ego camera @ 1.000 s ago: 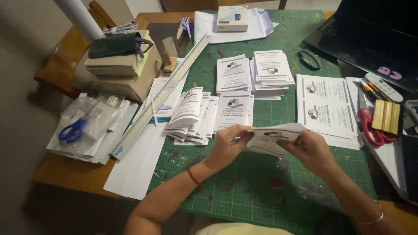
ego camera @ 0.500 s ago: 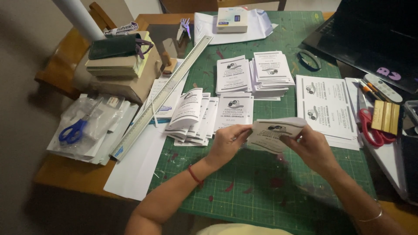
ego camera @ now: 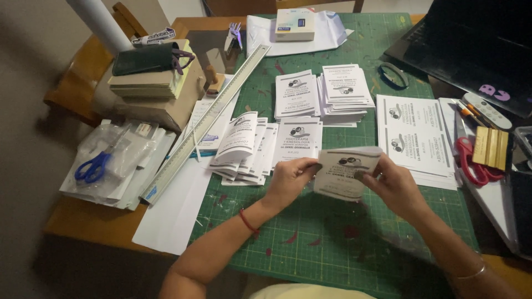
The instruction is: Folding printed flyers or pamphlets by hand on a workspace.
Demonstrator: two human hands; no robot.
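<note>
Both forearms reach in from the near edge of the table, meeting above the middle of the green cutting mat (ego camera: 332,243). The left hand (ego camera: 288,180) has its fingers curled closed, pinching the left edge of a small white printed leaflet (ego camera: 344,173); the right hand (ego camera: 394,185) grips the opposite edge, thumb on top. The leaflet is lifted off the mat and bowed — its upper part curves over, the dark logo facing up. Compared with a second ago it stands steeper and more folded, and the hands sit slightly closer together. Just beyond the left hand lies a fanned pile of folded leaflets (ego camera: 244,147).
</note>
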